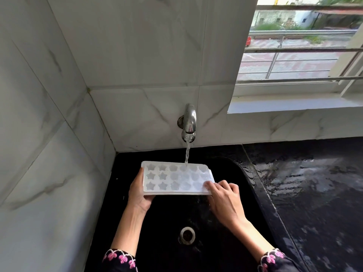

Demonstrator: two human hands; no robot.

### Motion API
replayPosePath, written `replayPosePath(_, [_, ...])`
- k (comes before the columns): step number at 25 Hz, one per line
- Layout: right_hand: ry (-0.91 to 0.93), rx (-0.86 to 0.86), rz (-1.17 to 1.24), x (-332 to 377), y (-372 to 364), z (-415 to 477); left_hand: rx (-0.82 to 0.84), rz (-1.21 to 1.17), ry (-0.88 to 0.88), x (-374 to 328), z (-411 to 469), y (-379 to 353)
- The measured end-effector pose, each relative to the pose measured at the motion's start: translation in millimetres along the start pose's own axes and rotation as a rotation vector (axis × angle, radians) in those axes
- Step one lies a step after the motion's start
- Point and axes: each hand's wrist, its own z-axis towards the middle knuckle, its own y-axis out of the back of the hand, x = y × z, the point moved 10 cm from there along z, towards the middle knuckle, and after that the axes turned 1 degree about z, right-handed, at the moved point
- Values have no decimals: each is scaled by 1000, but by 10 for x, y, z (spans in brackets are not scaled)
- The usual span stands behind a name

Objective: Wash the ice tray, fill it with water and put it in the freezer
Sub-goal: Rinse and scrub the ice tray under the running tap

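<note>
A white ice tray (pixel 172 178) with star-shaped and round cells is held level over the black sink (pixel 222 169). Water streams from the wall tap (pixel 189 122) onto the tray's far edge. My left hand (pixel 138 191) grips the tray's left end from below, thumb along its side. My right hand (pixel 224 197) lies over the tray's right end with its fingers on the cells.
The sink's drain (pixel 187 234) is below the tray. A wet black countertop (pixel 314 183) lies to the right. White marble-look tiled walls stand to the left and behind. A barred window (pixel 294 52) with a white sill is at the upper right.
</note>
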Motion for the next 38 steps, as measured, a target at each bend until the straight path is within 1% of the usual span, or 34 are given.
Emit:
replayPosePath(3, [-148,30,100,-232,-117,-201,32,136,68,47,-20,-369])
replayPosePath(5, [-267,112,172,-382,-296,-405,45,272,125,131,-40,-697])
replayPosePath(7, [-333,193,217,-453,-448,-613,45,412,129,240,11,-972])
replayPosePath(10, [-436,280,325,-544,-570,-843,24,664,40,382,151,-1208])
replayPosePath(11, [-455,292,367,-555,-571,-877,17,802,13,374,134,-1247])
replayPosePath(14, [-521,245,491,-625,-419,-818,-38,1370,-75,217,150,-1168])
replayPosePath(15, [-553,230,523,-660,-350,-757,-57,1502,-118,121,131,-1124])
replayPosePath(17, [-638,230,600,-738,-265,-601,-77,1646,-244,-65,128,-986])
replayPosePath(19, [-712,247,681,-788,-231,-378,-49,1631,-354,-178,118,-811])
replayPosePath(20, [-724,255,690,-793,-233,-243,-37,1533,-335,-196,112,-679])
replayPosePath(23, [-699,209,628,-709,-223,152,24,1016,-72,34,109,-294])
replayPosePath(24, [-673,179,563,-637,-209,248,23,894,-28,105,94,-194])
replayPosePath(26, [-612,77,353,-450,-113,360,-28,742,-34,174,61,-43])
replayPosePath(27, [-561,36,231,-323,-59,397,-65,690,-44,200,40,16])
replayPosePath(28, [-487,35,129,-153,-43,428,-95,651,-54,223,15,38])
replayPosePath(30, [-321,118,46,239,-164,446,-114,600,-71,258,-37,2])
replayPosePath(33, [-182,187,70,631,-336,406,-115,572,-104,255,-65,-160])
replayPosePath(36, [178,193,111,932,-346,284,-117,535,-137,196,-68,-233])
replayPosePath(37, [267,214,104,906,-324,274,-137,525,-152,171,-65,-212])
replayPosePath(38, [296,233,91,822,-308,311,-154,527,-166,135,-76,-200])
